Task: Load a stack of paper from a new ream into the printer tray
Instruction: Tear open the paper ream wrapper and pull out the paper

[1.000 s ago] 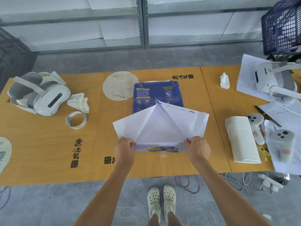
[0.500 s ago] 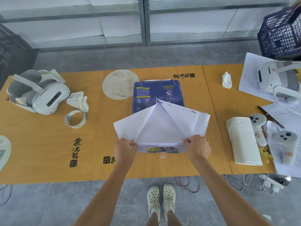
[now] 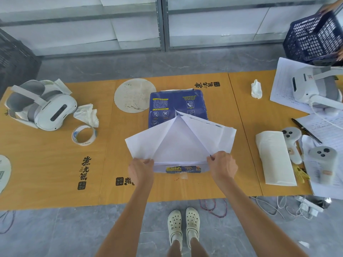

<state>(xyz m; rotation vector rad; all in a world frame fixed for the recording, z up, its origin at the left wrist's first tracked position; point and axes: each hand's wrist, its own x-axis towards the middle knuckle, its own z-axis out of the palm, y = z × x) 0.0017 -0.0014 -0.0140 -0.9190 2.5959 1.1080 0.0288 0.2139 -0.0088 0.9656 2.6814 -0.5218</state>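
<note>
A blue-wrapped paper ream [image 3: 176, 104] lies on the orange table [image 3: 46, 164] in front of me. Its near end is unwrapped: two white wrapper flaps [image 3: 178, 141] are spread out sideways, showing their white inner side. My left hand [image 3: 141, 170] pinches the lower corner of the left flap. My right hand [image 3: 221, 166] pinches the lower corner of the right flap. Between my hands the ream's near end [image 3: 182, 168] shows, with a torn blue and yellow label strip. No printer or tray is in view.
A white headset [image 3: 42, 108], crumpled tissue [image 3: 87, 115] and tape roll [image 3: 84, 135] lie at left. A round white disc [image 3: 134, 95] sits beside the ream. At right are a folded white cloth [image 3: 274, 157], two controllers [image 3: 323, 164], papers, a pen, another headset [image 3: 315, 88] and a blue crate [image 3: 313, 36].
Both hands stay on the flap corners with barely any shift. At the far right, the blue crate has tilted and moved in another person's hands.
</note>
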